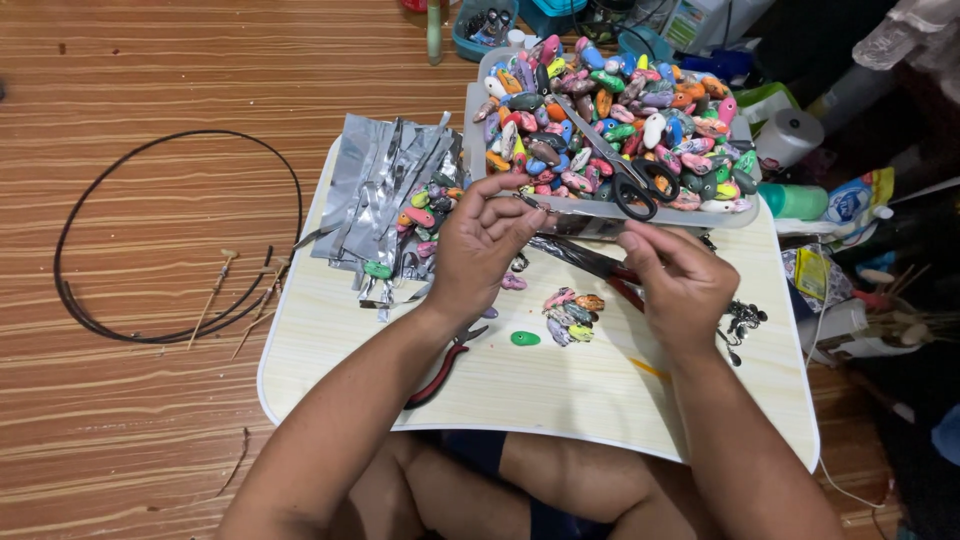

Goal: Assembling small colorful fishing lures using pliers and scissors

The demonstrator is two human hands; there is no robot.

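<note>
— Two hands, what do they hold?
— The left hand (480,245) and right hand (680,275) each pinch one end of a shiny silver strip (585,228), grip tight, above the table (560,385), near the tray of painted lures (610,120).

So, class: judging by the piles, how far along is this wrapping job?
Done: a few lures lie loose on the board. In hand: left hand and right hand stretch a foil strip. Left: a full tray and foil pile.

strips (385,185): shiny foil | lures (610,110): glossy painted | floor (150,90): wood-grain
</note>
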